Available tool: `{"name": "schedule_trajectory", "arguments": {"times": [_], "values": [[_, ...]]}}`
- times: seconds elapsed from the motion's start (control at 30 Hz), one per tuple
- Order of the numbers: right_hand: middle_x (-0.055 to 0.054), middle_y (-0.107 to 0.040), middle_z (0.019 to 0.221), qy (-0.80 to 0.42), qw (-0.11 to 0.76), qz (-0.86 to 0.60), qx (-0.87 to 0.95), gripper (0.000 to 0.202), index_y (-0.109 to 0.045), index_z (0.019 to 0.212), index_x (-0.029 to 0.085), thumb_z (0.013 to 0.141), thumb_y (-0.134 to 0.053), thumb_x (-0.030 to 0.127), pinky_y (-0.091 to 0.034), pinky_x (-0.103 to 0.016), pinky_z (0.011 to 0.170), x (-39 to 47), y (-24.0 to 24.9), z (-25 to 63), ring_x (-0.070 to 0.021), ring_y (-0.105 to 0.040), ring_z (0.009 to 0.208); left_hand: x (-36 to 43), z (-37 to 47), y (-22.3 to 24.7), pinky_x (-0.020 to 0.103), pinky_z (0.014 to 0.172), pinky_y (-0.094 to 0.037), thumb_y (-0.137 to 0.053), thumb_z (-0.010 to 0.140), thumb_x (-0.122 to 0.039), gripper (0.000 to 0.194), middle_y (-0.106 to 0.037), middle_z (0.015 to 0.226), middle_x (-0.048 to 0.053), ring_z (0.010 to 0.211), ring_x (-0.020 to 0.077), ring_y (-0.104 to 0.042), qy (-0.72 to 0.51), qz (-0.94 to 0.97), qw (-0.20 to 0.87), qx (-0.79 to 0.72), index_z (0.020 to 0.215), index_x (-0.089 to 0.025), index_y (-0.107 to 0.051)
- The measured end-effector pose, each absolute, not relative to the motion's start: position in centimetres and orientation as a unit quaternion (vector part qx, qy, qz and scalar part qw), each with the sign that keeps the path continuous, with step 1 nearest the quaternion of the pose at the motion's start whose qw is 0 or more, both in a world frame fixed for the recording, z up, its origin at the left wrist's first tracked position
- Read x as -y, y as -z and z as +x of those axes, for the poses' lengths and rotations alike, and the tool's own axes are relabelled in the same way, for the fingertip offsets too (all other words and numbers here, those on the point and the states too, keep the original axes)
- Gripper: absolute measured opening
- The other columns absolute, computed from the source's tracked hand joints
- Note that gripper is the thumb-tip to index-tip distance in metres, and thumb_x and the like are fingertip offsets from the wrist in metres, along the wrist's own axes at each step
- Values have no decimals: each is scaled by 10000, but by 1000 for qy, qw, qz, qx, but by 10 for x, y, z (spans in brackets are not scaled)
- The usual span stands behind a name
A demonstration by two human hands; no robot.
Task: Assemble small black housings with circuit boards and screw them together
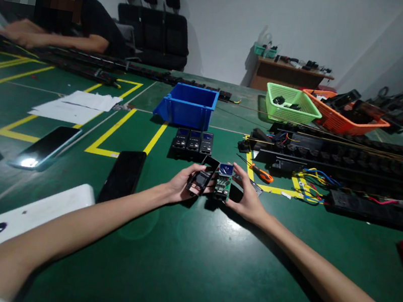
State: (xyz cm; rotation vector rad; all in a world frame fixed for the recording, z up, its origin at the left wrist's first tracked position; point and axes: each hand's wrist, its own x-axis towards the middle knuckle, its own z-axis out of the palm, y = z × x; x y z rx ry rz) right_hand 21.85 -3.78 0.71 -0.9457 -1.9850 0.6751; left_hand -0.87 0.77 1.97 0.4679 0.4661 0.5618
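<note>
Between finger and thumb, my left hand (182, 183) grips a black plastic cover (202, 180) with a rectangular opening, tilted over the green table. Close beside it, my right hand (250, 197) is closed around the sides of a small module (223, 182) with a bare green circuit board and a little blue-white display on top. Cover and module are apart, nearly touching. Just beyond my hands, several black boxed modules (193, 142) of like size stand in a row. An orange-handled screwdriver (261, 173) lies past my right hand.
A blue bin (189, 107) stands behind the boxed modules. Black rails with coloured wires (311, 183) spread across the right. Green (290, 106) and orange (345, 115) baskets hold parts. Phones (122, 175), a white device (38, 214) and papers (74, 106) lie left. Another person (87, 25) works at far left.
</note>
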Motion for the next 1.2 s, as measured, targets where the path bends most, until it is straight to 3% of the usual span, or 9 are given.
{"name": "schedule_trajectory", "arguments": {"times": [0.3,0.53,0.73,1.2], "values": [[-130,-409,1439,-276,434,-394,762,876,-255,1462,288,739,-750,279,-446,-548,1064,38,-3,217,-313,-434,1346,-7,-11,-19,108,331,-254,-611,813,-297,317,-629,770,93,595,120,-585,-276,252,895,-245,1039,-75,-599],[-123,-404,1442,-289,432,-407,751,858,-252,1462,304,756,-738,282,-464,-551,1050,41,-4,216,-314,-431,1352,-5,-11,-23,129,339,-216,-620,798,-297,323,-637,723,76,542,98,-553,-273,242,897,-251,1034,-76,-612],[-125,-309,1510,-284,433,-398,758,835,-271,1435,304,752,-751,282,-454,-531,1069,42,-9,213,-300,-370,1391,-4,-11,-28,139,341,-214,-592,803,-278,269,-622,663,54,447,69,-491,-270,249,890,-268,977,-74,-613],[-133,-355,1481,-289,433,-414,747,903,-223,1467,304,739,-757,281,-458,-546,1055,39,-4,211,-307,-410,1364,-6,-13,-23,125,345,-199,-609,799,-310,294,-616,724,67,477,56,-474,-261,241,899,-254,978,-76,-610]]}}
